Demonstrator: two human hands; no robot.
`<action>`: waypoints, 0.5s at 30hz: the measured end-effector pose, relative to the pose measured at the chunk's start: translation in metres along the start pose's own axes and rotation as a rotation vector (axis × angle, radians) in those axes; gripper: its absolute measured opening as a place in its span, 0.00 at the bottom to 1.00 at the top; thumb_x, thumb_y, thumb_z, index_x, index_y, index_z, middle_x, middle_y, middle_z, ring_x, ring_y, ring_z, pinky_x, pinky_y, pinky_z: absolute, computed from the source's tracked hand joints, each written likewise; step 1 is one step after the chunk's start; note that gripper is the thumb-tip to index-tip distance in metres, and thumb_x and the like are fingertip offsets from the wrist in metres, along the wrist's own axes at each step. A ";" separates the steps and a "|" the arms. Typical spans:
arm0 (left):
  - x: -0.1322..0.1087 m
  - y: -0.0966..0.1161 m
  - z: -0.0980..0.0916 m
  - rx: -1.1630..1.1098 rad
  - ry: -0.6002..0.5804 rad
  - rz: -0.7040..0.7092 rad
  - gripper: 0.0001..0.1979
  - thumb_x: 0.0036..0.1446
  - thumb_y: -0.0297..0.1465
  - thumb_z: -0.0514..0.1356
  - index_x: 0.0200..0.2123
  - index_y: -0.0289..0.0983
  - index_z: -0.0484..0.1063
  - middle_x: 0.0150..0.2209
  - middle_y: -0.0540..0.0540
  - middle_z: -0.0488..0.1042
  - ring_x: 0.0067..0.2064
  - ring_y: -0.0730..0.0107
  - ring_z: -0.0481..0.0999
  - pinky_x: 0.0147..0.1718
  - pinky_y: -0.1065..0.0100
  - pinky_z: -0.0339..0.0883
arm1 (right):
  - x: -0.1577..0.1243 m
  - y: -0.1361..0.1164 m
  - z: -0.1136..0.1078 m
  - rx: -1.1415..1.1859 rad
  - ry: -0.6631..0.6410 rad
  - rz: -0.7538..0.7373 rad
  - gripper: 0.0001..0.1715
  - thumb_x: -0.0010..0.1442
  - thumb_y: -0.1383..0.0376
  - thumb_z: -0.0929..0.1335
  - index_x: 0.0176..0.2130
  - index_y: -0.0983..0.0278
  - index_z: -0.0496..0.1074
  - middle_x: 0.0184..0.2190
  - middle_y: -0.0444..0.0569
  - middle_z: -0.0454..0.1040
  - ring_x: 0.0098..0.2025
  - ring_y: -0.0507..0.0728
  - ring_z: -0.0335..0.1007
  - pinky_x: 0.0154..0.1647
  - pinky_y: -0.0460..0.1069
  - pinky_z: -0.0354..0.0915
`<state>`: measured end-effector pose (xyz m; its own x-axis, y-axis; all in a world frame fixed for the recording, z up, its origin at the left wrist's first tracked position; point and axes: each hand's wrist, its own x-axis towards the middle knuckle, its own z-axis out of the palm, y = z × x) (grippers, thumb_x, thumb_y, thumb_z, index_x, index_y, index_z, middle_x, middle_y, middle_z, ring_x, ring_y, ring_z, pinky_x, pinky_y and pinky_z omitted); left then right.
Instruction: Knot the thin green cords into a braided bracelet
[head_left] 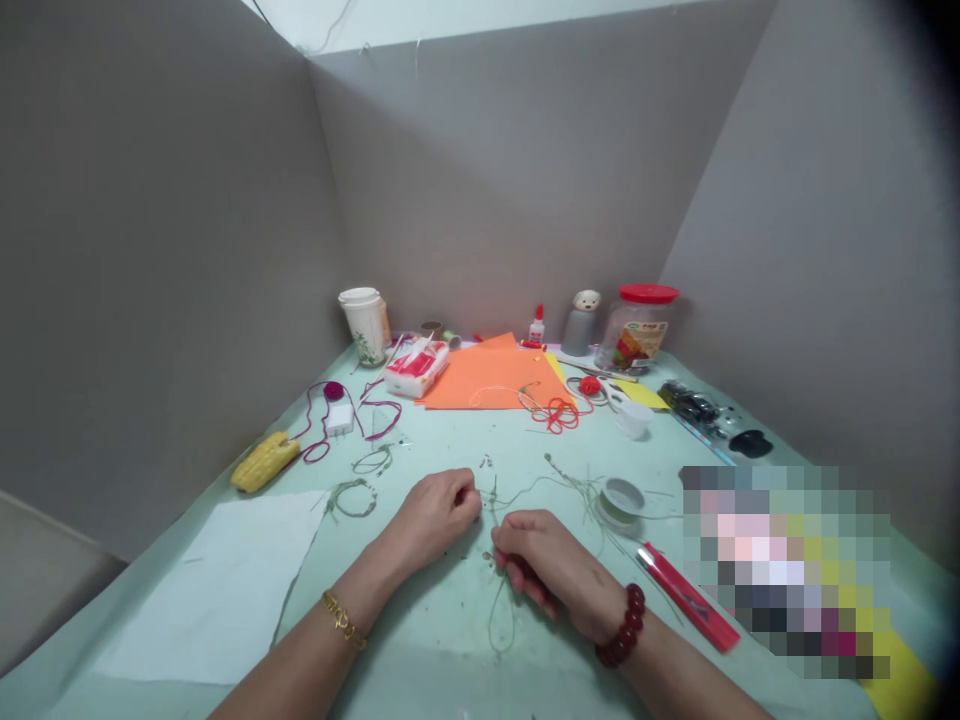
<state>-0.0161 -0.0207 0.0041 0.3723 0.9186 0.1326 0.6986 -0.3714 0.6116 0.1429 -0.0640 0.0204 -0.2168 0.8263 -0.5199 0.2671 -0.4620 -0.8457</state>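
Note:
My left hand (435, 515) rests on the pale green table (450, 640) with its fingers curled and pinched on a thin green cord (501, 610). My right hand (551, 565) lies just to the right, fingers closed round the same cord, which loops down toward me beneath it. A gold bracelet is on my left wrist and a dark red bead bracelet on my right. More green cord strands trail away toward a small spool (622, 498).
A red utility knife (686, 595) lies right of my right hand. Green cord loops (352, 497) and white paper (225, 590) lie left. Farther back are orange paper (487, 378), red cord (556, 412), a tissue pack (416, 368), a cup (365, 322), a jar (637, 328) and a yellow corn-shaped object (264, 460).

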 end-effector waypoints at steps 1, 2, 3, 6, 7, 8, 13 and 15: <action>0.000 0.000 0.001 0.010 0.004 0.001 0.10 0.54 0.30 0.48 0.21 0.37 0.55 0.20 0.54 0.56 0.24 0.76 0.54 0.25 0.71 0.45 | 0.000 0.000 0.000 -0.004 0.003 -0.001 0.07 0.47 0.65 0.60 0.21 0.64 0.63 0.10 0.38 0.60 0.09 0.44 0.45 0.07 0.41 0.43; 0.000 0.000 0.001 0.019 0.009 0.003 0.11 0.55 0.31 0.47 0.21 0.37 0.55 0.20 0.54 0.56 0.24 0.76 0.54 0.25 0.71 0.44 | 0.000 -0.001 0.000 -0.010 0.006 0.002 0.06 0.47 0.65 0.60 0.21 0.64 0.62 0.10 0.38 0.60 0.09 0.45 0.45 0.07 0.42 0.43; 0.000 0.000 0.002 0.027 0.012 0.005 0.12 0.55 0.32 0.47 0.20 0.37 0.54 0.20 0.54 0.55 0.24 0.76 0.53 0.24 0.70 0.44 | -0.001 -0.001 0.001 -0.018 0.009 0.007 0.06 0.47 0.65 0.60 0.21 0.64 0.62 0.10 0.38 0.60 0.09 0.45 0.45 0.08 0.42 0.43; 0.000 0.000 0.004 0.047 0.013 0.021 0.14 0.56 0.33 0.49 0.20 0.37 0.52 0.20 0.54 0.56 0.24 0.76 0.54 0.25 0.70 0.43 | -0.002 -0.003 0.001 -0.044 0.024 0.016 0.07 0.48 0.66 0.60 0.21 0.63 0.62 0.10 0.37 0.58 0.09 0.45 0.44 0.09 0.43 0.41; 0.000 -0.001 0.004 0.054 0.012 0.026 0.14 0.56 0.33 0.49 0.20 0.37 0.52 0.20 0.54 0.56 0.24 0.76 0.54 0.25 0.70 0.43 | -0.003 -0.004 0.001 -0.056 0.036 0.009 0.07 0.48 0.66 0.60 0.20 0.63 0.62 0.09 0.37 0.57 0.09 0.45 0.43 0.09 0.43 0.41; 0.001 -0.001 0.004 0.059 0.008 0.029 0.14 0.56 0.33 0.49 0.20 0.37 0.52 0.20 0.54 0.56 0.24 0.76 0.54 0.25 0.70 0.43 | -0.003 -0.004 0.001 -0.070 0.056 -0.003 0.08 0.48 0.66 0.60 0.19 0.63 0.61 0.09 0.37 0.56 0.09 0.45 0.42 0.10 0.44 0.40; 0.002 -0.002 0.007 0.071 -0.006 0.022 0.14 0.58 0.33 0.47 0.21 0.37 0.53 0.21 0.53 0.59 0.25 0.75 0.57 0.26 0.70 0.44 | -0.003 -0.004 0.001 -0.134 0.145 -0.071 0.09 0.46 0.69 0.61 0.16 0.64 0.59 0.09 0.38 0.50 0.13 0.46 0.41 0.15 0.45 0.39; 0.003 -0.002 0.008 0.095 0.002 0.021 0.13 0.58 0.32 0.47 0.21 0.37 0.53 0.21 0.53 0.59 0.25 0.74 0.57 0.26 0.70 0.44 | -0.003 -0.003 0.000 -0.147 0.152 -0.079 0.09 0.45 0.69 0.61 0.16 0.63 0.58 0.10 0.39 0.49 0.14 0.47 0.41 0.16 0.46 0.39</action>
<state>-0.0113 -0.0188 -0.0030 0.3862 0.9108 0.1459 0.7457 -0.4014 0.5318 0.1424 -0.0649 0.0247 -0.1012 0.9025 -0.4187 0.3917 -0.3507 -0.8506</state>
